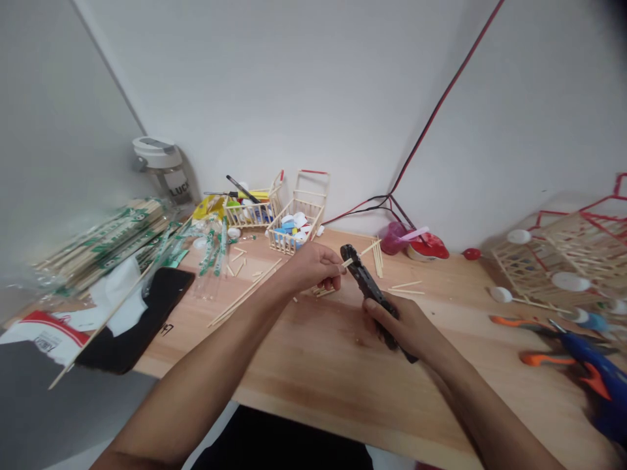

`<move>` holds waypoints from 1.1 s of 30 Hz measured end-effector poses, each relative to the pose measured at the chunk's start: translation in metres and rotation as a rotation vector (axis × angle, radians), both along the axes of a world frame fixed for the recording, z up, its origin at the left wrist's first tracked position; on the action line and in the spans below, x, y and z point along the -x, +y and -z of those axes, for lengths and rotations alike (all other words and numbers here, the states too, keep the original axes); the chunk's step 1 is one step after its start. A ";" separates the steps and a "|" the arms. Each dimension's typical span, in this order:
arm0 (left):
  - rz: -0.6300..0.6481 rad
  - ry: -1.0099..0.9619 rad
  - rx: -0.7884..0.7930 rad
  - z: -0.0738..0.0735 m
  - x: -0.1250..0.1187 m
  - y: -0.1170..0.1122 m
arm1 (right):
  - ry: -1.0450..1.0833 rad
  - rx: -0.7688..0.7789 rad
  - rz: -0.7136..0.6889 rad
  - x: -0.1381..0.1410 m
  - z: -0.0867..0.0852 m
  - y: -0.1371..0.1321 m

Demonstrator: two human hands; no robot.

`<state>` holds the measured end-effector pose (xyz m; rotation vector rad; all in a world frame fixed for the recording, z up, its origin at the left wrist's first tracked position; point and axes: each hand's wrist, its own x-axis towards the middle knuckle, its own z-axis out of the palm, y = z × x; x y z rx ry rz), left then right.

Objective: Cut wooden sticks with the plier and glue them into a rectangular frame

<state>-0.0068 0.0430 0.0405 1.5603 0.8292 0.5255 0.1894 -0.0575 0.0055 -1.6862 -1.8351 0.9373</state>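
Observation:
My left hand (323,266) pinches a thin wooden stick (347,262) between thumb and fingertips, over the middle of the table. My right hand (396,323) is wrapped round black pliers (365,279), their head tilted up and to the left. The stick lies across the jaws and shows on both sides of them; whether they bite into it I cannot tell. Below my left hand lie several short stick pieces (324,292), partly hidden by its fingers. More cut sticks (377,258) rest just behind the pliers.
Two small stick baskets (249,214) (296,222) stand at the back. Left are bagged skewers (122,235), a lidded jar (169,173) and a black phone-like slab (142,320). On the right are a stick cart (553,254), orange-handled pliers (524,322) and a blue glue gun (588,365).

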 end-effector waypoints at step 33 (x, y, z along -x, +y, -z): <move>0.224 0.139 0.139 0.035 -0.015 -0.004 | -0.039 0.281 0.092 0.000 -0.003 -0.037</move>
